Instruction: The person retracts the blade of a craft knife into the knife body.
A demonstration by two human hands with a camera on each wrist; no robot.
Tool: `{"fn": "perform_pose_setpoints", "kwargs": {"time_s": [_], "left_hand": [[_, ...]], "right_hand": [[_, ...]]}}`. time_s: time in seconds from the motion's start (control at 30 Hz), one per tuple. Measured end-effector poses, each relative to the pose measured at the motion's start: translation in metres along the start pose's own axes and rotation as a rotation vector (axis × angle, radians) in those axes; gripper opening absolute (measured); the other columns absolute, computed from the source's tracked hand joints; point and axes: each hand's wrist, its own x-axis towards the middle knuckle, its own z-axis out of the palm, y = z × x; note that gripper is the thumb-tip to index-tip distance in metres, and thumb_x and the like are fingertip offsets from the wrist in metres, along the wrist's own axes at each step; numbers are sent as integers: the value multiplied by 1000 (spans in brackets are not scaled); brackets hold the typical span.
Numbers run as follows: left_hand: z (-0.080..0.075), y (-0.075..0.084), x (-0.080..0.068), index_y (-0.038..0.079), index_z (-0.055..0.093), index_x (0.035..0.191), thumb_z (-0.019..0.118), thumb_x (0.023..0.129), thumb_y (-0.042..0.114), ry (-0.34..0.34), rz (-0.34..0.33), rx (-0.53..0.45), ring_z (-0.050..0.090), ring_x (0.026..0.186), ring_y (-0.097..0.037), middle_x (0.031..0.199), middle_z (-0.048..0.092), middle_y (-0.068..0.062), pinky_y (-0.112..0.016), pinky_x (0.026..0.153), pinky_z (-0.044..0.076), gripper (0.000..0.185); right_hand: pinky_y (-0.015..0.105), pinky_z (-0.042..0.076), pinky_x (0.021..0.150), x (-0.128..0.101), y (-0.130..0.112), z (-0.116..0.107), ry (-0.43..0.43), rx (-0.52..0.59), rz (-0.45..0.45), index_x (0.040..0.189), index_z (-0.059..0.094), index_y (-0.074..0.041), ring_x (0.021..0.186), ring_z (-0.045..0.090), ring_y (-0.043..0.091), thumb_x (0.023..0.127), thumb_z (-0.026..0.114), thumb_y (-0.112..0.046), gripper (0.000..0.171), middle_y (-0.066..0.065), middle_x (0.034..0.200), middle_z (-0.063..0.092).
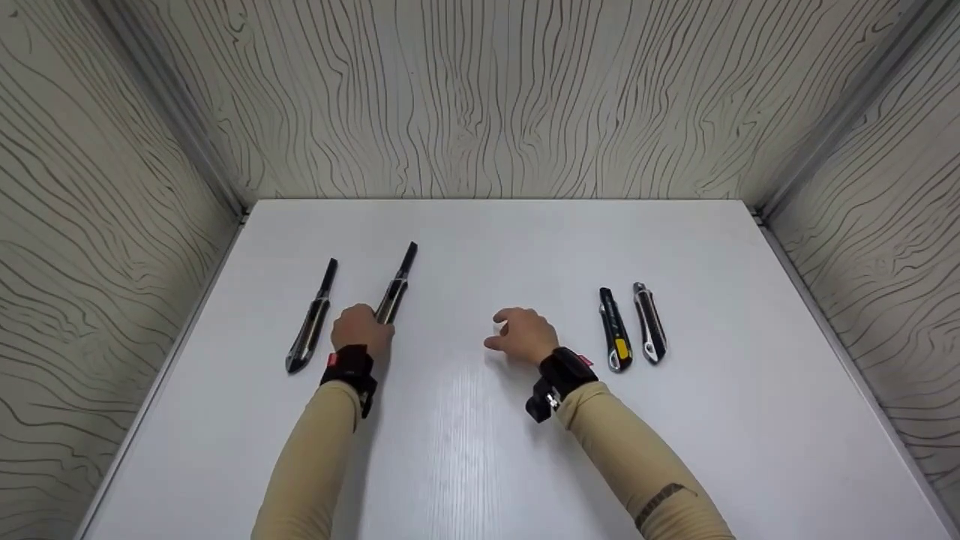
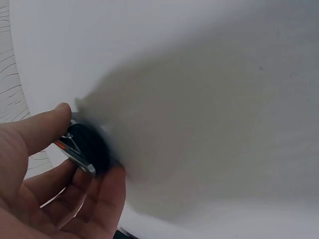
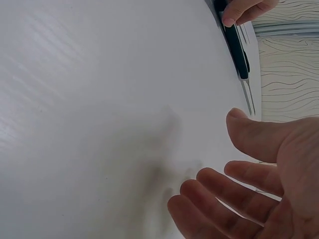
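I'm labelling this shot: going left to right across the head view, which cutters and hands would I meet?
Leftmost cutter, left hand gripping a second cutter, right hand, yellow-marked cutter, rightmost cutter.

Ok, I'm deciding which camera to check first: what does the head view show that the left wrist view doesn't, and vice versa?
Only the head view: the right hand, yellow-marked cutter and far-right cutter.
Only the left wrist view: an orange streak on the end of the held cutter.
Both: the left hand holding that cutter, and the white table.
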Motion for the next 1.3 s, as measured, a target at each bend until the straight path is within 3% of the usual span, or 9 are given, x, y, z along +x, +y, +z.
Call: {"fn": "perform_pose_setpoints", "kwargs": {"time_s": [0.3,0.6,0.83,1.3], "left_hand": [[-1,1,-3,6,52,61,65,75,15,54,76,54,54,57,-27,65,61,-13,-42,53,46,22],[-10,12,-4,4,60,67,68,80,20,67,83,-16,55,58,-24,65,60,-10,-36,52,45,22],[-10,25,-8,5,63,70,70,81,23,51,102,-77,54,56,-22,64,62,-7,-30,50,39,22],[6,66,-31,8,72,85,75,81,28,-36,169,-121,59,66,-21,74,67,-4,-32,61,46,21]], "right_hand": [[44,55,84,1,7,-1,5,-5,3,123,65,-8,98,68,27,86,71,-35,46,10,106,73],[44,55,84,-6,11,-9,17,6,2,123,65,-5,97,69,27,87,70,-33,46,12,107,74],[45,55,84,-5,17,-10,18,18,13,123,65,-8,96,68,27,87,71,-35,46,11,107,73],[45,56,85,-12,22,-19,41,50,24,125,63,-5,98,69,29,90,68,-36,47,13,110,72]]}}
